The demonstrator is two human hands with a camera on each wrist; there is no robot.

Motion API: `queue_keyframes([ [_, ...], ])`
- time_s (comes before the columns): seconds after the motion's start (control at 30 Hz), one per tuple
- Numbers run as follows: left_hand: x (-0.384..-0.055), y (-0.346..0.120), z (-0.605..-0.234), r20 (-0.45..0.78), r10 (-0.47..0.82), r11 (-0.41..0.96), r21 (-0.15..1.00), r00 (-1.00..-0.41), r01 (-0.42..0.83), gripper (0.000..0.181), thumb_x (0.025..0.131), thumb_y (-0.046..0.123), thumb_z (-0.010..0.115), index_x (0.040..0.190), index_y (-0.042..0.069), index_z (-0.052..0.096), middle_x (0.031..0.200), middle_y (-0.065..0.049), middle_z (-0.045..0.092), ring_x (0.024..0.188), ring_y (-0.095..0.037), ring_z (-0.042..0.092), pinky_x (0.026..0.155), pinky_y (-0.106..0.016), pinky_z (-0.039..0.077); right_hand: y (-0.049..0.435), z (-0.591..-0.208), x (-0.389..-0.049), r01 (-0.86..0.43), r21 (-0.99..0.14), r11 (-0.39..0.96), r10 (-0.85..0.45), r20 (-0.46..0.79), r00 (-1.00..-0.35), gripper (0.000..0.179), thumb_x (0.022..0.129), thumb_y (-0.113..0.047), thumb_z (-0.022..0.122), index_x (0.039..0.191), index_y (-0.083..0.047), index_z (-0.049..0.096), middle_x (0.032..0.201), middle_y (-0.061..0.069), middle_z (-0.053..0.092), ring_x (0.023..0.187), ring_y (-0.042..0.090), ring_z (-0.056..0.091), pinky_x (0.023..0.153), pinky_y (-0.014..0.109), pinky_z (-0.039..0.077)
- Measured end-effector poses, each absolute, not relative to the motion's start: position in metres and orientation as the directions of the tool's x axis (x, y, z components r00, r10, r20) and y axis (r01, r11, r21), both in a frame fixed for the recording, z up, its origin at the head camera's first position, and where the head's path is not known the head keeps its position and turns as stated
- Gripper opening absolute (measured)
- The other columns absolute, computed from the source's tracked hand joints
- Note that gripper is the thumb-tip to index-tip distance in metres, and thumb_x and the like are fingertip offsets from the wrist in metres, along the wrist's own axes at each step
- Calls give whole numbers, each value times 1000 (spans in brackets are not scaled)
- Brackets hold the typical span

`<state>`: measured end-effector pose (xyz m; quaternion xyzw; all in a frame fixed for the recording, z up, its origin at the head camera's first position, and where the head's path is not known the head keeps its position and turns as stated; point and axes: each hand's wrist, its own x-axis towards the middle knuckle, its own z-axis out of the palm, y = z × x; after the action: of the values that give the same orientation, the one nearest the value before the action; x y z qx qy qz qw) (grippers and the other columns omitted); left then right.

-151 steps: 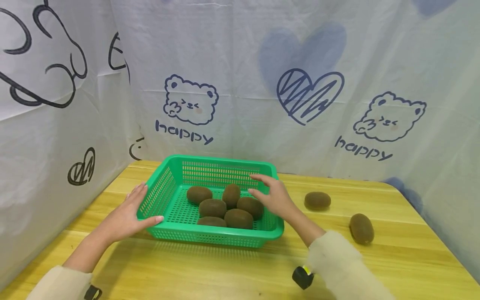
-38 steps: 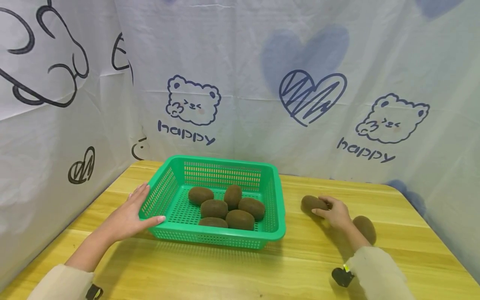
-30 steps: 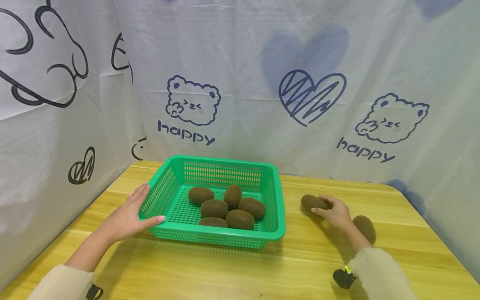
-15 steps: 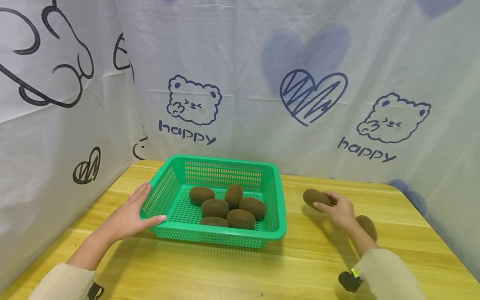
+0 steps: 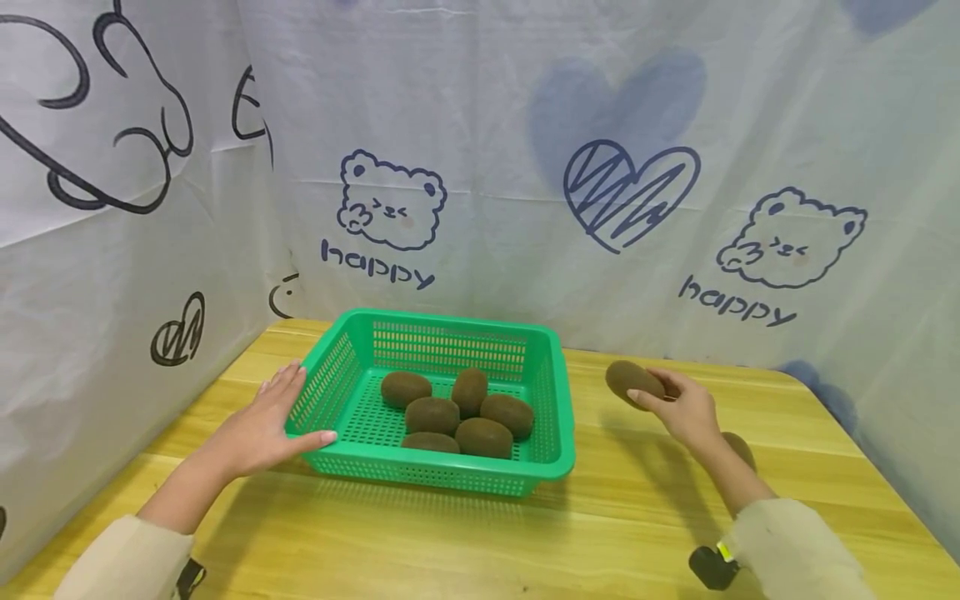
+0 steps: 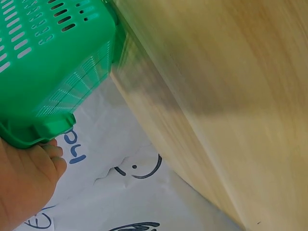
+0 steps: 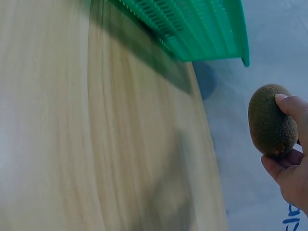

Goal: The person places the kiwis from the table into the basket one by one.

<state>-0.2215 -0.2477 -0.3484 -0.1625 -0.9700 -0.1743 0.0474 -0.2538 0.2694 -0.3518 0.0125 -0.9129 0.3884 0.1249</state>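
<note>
A green plastic basket with slotted walls stands on the table, several brown kiwis lying together on its floor. My left hand holds the basket's left front corner: the thumb lies on the front rim and the fingers are at the left side. In the left wrist view its fingers curl beneath the rim. To the right of the basket, my right hand pinches another kiwi between thumb and fingers, raised above the table; the right wrist view shows this kiwi upright in the grip.
One more kiwi lies on the wooden table at the right, partly hidden behind my right forearm. White cloth with bear and heart drawings hangs behind the table and along its left side.
My right hand has left the basket, taken hold of a kiwi on the table and lifted it. My left hand has stayed at the basket corner.
</note>
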Motion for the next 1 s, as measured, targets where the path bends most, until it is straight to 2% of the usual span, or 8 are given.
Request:
queue_keyframes([
  [0.1,-221,-248,-349,151,304,889,310,-941,337,104,81,59,56,145,-9,10,153,-28,4,139,-49,9,111,-62,13,265,-347,-253,-130,-714,688,70,244,-967,60,87,-34,63,133,1,48,130,25,53,114,38,54,90,44,51],
  [0.27,-222,-248,-349,151,314,892,291,-937,346,104,81,60,56,144,-10,11,152,-29,4,139,-48,9,112,-61,13,254,-340,-250,-161,-740,653,58,261,-964,57,86,-31,65,131,2,50,127,24,55,111,37,57,83,29,55],
  [0.37,-221,-248,-349,149,317,892,287,-936,348,104,82,60,56,144,-11,12,152,-29,4,139,-48,9,112,-61,13,247,-336,-248,-186,-752,632,40,271,-962,55,87,-28,65,131,2,50,126,24,56,111,36,58,82,24,55],
  [0.7,-221,-247,-348,141,324,891,287,-936,352,103,82,59,55,144,-12,12,152,-30,4,139,-48,8,112,-60,12,221,-325,-243,-253,-757,603,-1,316,-949,50,85,-19,67,127,4,53,120,25,60,106,35,61,81,25,55],
  [0.87,-221,-247,-348,142,324,892,282,-935,352,103,82,59,55,144,-12,12,152,-30,4,139,-48,9,112,-61,13,207,-321,-241,-294,-760,580,-57,322,-945,49,85,-19,67,127,2,54,119,23,61,106,35,61,85,34,55],
  [1.0,-221,-247,-348,142,323,892,284,-936,351,103,82,58,55,144,-12,11,152,-30,4,139,-49,10,112,-61,13,193,-319,-240,-332,-761,558,-108,330,-938,47,85,-20,67,126,1,55,117,22,62,105,33,61,86,37,55],
])
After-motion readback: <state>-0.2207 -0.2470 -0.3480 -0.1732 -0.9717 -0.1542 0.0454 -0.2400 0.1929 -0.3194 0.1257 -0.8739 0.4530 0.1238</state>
